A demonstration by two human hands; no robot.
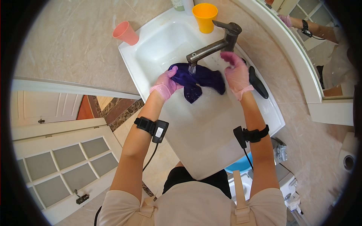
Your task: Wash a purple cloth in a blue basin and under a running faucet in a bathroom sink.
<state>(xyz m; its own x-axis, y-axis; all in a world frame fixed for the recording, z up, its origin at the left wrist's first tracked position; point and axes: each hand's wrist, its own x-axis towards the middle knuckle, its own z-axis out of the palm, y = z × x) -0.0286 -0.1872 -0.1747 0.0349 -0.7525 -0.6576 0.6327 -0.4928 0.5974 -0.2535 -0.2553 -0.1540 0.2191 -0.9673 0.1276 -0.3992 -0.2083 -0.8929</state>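
Observation:
My left hand [167,83], in a pink glove, grips one end of a wet dark purple cloth [188,77]. The cloth hangs in the white washbasin [147,48], under the faucet [210,49], and water runs from the spout onto it. My right hand [236,72], also gloved in pink, is off the cloth, to the right of it and just below the faucet's base. Its fingers are bent and slightly blurred, with nothing seen in them. Close by, on the basin's right ledge, lies a black elongated object [258,83].
A pink cup [126,33] and a yellow cup [205,18] stand on the basin's back rim, near bottles [182,4]. A mirror cabinet [299,59] juts out at right. Below the basin's right side is a blue tub [240,163]. A glazed door [68,166] stands at left.

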